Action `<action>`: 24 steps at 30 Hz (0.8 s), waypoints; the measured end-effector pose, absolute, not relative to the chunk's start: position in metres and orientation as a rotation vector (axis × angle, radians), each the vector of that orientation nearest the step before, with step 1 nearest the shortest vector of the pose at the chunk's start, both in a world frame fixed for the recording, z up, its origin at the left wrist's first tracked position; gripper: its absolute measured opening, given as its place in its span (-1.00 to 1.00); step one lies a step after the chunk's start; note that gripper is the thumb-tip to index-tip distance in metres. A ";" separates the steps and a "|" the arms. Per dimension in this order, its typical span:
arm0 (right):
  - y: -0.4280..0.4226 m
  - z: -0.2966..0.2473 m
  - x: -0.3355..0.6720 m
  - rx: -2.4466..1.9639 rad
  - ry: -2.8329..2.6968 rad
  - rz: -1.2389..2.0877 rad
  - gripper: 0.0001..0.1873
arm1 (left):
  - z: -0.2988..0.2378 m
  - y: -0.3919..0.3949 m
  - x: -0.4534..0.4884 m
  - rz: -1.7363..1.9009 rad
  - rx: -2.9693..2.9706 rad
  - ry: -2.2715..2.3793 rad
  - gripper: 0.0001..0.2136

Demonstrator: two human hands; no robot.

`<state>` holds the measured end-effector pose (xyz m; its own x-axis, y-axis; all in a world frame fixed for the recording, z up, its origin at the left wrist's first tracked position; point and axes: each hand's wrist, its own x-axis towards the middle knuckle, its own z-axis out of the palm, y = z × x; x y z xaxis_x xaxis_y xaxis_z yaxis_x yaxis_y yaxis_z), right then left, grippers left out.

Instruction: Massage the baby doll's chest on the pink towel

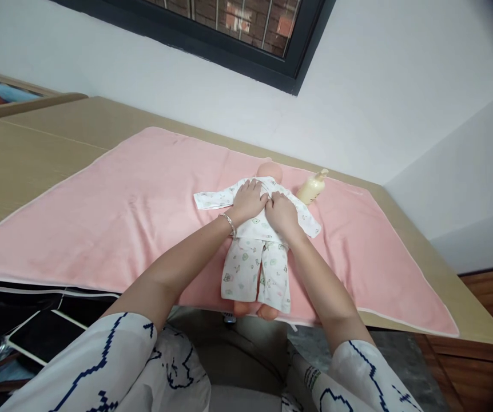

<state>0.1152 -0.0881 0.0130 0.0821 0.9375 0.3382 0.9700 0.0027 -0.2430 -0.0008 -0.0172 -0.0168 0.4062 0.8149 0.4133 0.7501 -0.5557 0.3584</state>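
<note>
A baby doll (269,171) lies on its back on a pink blanket (143,189), its head away from me and its bare feet at the near edge. It wears a white printed long-sleeved shirt (253,230) and matching trousers (242,269). My left hand (249,200), with a bracelet at the wrist, rests flat on the shirt's chest, fingers stretched out. Beside it, my right hand (282,214) has its fingers curled at the front of the shirt below the collar, apparently pinching the cloth. The fingertips are partly hidden.
A baby bottle (310,189) with pale yellow contents lies tilted by the doll's shoulder. The blanket covers much of a wooden table (70,129) against a white wall. A dark-framed window (291,68) is above. Dark items, including a black panel (44,335), sit below the table's near left edge.
</note>
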 end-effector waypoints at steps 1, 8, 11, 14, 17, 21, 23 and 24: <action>-0.090 0.014 0.113 -1.972 -1.889 -0.126 -0.64 | -0.017 -0.016 -0.001 0.820 2.536 1.406 -0.52; -0.071 0.006 0.142 -1.813 -1.885 0.105 -0.53 | -0.002 -0.034 0.005 0.757 2.668 1.434 -0.63; -0.061 -0.003 0.156 -1.779 -1.862 0.160 -0.42 | -0.001 -0.037 0.007 0.777 2.713 1.390 -0.64; -0.062 -0.006 0.154 -1.787 -1.852 0.116 -0.41 | -0.006 -0.031 0.005 0.831 2.652 1.370 -0.63; -0.073 0.002 0.137 -1.841 -1.846 0.023 -0.53 | -0.011 -0.021 0.001 0.799 2.560 1.370 -0.55; -0.086 0.012 0.118 -1.939 -1.844 -0.053 -0.67 | -0.012 -0.014 -0.004 0.650 2.485 1.357 -0.43; -0.085 0.012 0.120 -1.905 -1.843 -0.038 -0.67 | -0.009 -0.015 -0.005 0.631 2.520 1.341 -0.45; -0.082 0.011 0.124 -1.860 -1.843 -0.007 -0.65 | -0.008 -0.016 -0.004 0.647 2.561 1.323 -0.48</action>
